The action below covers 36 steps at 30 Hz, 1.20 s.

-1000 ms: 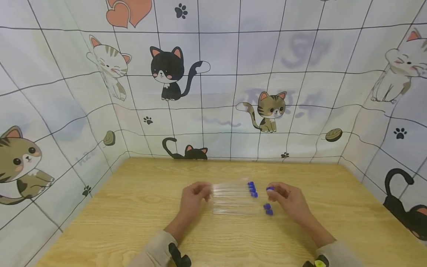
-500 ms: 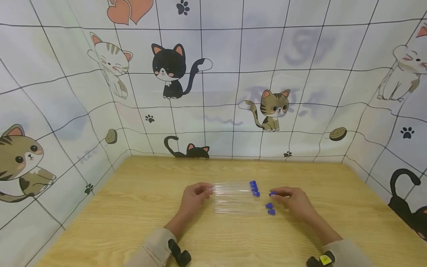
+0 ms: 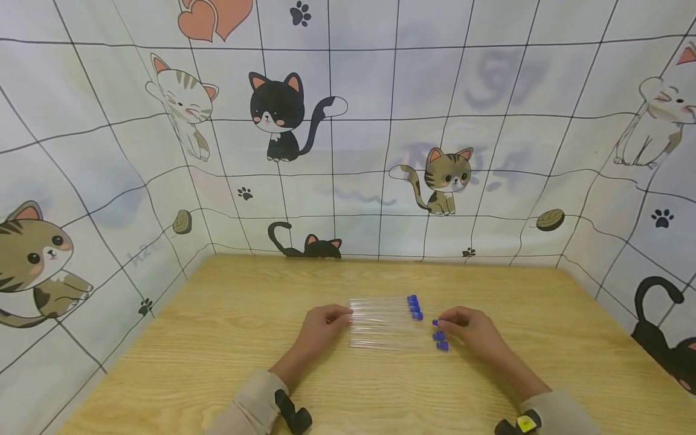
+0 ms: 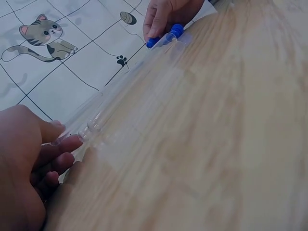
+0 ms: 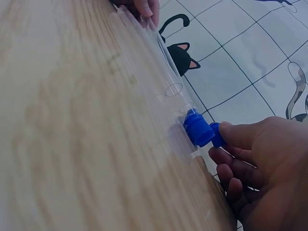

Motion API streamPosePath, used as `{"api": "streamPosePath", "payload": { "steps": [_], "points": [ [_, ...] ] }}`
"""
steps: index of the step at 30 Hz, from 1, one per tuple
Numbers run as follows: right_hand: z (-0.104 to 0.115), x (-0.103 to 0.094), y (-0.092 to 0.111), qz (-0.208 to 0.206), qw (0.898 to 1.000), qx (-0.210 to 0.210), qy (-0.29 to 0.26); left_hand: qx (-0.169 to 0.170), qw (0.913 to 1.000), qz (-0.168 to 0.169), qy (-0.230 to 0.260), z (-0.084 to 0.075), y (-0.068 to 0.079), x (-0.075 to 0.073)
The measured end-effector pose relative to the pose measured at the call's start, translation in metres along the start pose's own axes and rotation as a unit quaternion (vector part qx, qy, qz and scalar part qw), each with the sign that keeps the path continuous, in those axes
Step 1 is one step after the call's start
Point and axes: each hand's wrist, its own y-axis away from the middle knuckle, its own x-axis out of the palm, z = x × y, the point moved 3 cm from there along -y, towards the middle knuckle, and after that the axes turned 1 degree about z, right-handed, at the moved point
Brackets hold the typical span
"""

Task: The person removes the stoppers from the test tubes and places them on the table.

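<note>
Pinching a blue cap (image 3: 435, 322) with the right hand (image 3: 472, 330), a clear tube (image 3: 383, 319) with the left hand (image 3: 321, 327), beside two loose caps (image 3: 438, 336) on the table (image 3: 228, 326).

Table (image 3: 228, 338): pale wood-grain top. Clear tubes (image 3: 375, 347) lie side by side between left fingers (image 3: 338, 310) and right fingers (image 3: 452, 314); far ones carry blue caps (image 3: 417, 316). Two loose caps (image 3: 443, 346) sit just nearside of right fingers.

Table (image 3: 402, 393): pale wood, grain showing.
Backdrop (image 3: 359, 72): white, black grid, lines wavy low down.
Black cat (image 3: 277, 106): printed, up-left of tabby (image 3: 447, 175).
Hearts (image 3: 197, 21): orange, top edge.
Paw prints (image 3: 299, 13): dark, scattered.
</note>
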Motion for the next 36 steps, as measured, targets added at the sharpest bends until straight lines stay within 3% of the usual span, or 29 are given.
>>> {"api": "streamPosePath", "payload": {
  "steps": [15,28,36],
  "points": [
    [0.0027,0.0042,-0.0042,0.002,1.0,0.008,0.02,0.007,0.9997,0.013,-0.02,-0.0028,0.0026,0.0045],
    [0.0029,0.0048,-0.0028,-0.003,1.0,0.001,0.022,0.017,0.9994,0.002,-0.029,-0.0053,0.0047,0.0065],
    [0.005,0.0035,-0.0029,-0.009,1.0,-0.007,0.024,0.004,0.9997,0.016,-0.019,-0.0056,0.0038,0.0054]
  ]
}}
